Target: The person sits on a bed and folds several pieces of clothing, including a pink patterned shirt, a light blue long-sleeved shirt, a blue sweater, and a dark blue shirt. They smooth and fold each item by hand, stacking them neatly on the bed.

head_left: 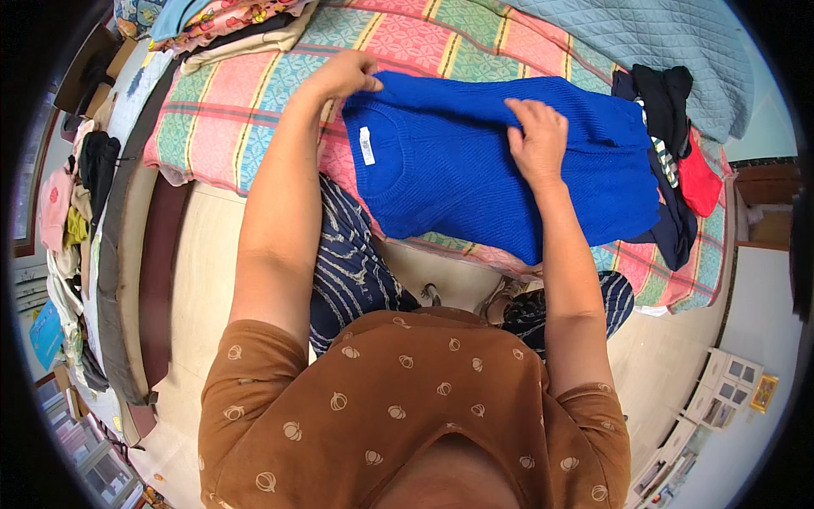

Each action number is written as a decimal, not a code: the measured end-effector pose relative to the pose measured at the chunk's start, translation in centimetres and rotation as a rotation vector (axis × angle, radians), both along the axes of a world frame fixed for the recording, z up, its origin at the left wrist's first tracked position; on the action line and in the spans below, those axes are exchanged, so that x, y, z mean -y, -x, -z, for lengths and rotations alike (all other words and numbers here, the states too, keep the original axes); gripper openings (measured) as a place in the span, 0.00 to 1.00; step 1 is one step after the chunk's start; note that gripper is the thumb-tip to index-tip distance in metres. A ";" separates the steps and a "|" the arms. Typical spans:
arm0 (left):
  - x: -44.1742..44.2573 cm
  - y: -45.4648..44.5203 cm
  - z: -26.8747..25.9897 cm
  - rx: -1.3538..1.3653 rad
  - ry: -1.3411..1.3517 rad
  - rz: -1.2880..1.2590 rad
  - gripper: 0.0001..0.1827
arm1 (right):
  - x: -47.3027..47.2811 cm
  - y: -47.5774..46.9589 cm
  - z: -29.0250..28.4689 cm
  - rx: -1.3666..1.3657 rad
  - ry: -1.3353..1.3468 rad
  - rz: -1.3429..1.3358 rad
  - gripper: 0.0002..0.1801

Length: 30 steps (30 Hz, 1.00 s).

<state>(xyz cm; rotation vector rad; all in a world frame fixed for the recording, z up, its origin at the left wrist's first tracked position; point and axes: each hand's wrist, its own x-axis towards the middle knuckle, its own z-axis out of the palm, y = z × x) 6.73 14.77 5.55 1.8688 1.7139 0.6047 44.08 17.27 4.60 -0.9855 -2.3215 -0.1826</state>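
Note:
A blue ribbed knit sweater point(458, 184) lies spread on the checked bed cover, its round neckline to the left with a white label point(367, 146) inside. My left hand point(346, 73) pinches the sweater's far left corner, near the shoulder. Along the far side, a strip of the knit is folded over towards me. My right hand point(539, 137) rests on the sweater at that fold, thumb spread away from the fingers and nothing gripped in it. The sweater's near edge droops over the bed's front edge.
A stack of folded clothes point(248, 32) sits at the far left of the bed cover point(216, 127). Dark garments point(664, 102) and a red cloth point(699, 175) lie beyond the hem at right. A light blue quilt point(668, 38) is behind. More clothes point(70, 210) are piled at left.

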 end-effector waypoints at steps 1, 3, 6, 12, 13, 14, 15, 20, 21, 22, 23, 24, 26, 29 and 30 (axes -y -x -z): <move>0.0 0.7 -0.1 0.027 -0.035 -0.007 0.14 | -0.1 0.2 -0.7 -0.065 -0.065 0.007 0.23; -0.5 1.6 -0.4 0.155 -0.024 -0.044 0.13 | 0.5 0.1 -1.1 -0.126 -0.116 0.014 0.26; -0.3 1.3 0.4 0.054 0.090 0.033 0.11 | 2.3 0.1 0.9 0.244 0.187 -0.013 0.32; 2.2 0.3 -0.1 -0.295 -0.037 -0.034 0.16 | 4.7 -2.4 1.5 -0.058 0.230 0.013 0.33; 3.0 -1.1 -0.7 -0.292 -0.178 -0.065 0.16 | 5.4 -3.6 1.4 -0.028 0.242 0.024 0.32; 4.7 -2.7 -1.1 -0.286 -0.320 -0.097 0.17 | 6.0 -5.3 1.5 0.002 0.255 0.033 0.31; 7.0 -4.5 -2.2 -0.286 -0.466 -0.136 0.18 | 6.6 -6.9 1.5 0.025 0.263 0.035 0.30; 19.3 -15.1 0.1 -0.007 -0.164 -0.040 0.30 | 7.3 -15.7 1.8 0.195 0.314 0.184 0.30; 20.8 -16.7 1.2 -0.114 -0.149 -0.052 0.32 | 7.2 -17.1 1.4 0.233 0.353 0.218 0.32; 21.9 -17.8 2.1 -0.186 -0.141 -0.057 0.33 | 6.8 -18.3 1.3 0.234 0.396 0.209 0.37; 22.4 -18.6 2.9 -0.258 -0.133 -0.061 0.34 | 6.6 -19.3 1.2 0.234 0.441 0.201 0.42; 22.1 -18.6 3.6 -0.311 -0.164 -0.041 0.30 | 6.5 -19.9 1.0 0.252 0.482 0.177 0.47; 20.5 -16.9 5.9 -0.254 -0.160 -0.146 0.25 | 6.4 -20.6 0.3 0.288 0.559 0.116 0.56; 17.1 -13.9 7.3 0.462 -0.163 -0.384 0.13 | 6.0 -21.6 0.3 0.323 0.590 0.086 0.65; 16.3 -14.2 5.7 0.785 -0.087 -0.438 0.09 | 5.9 -22.0 0.6 0.317 0.575 0.103 0.65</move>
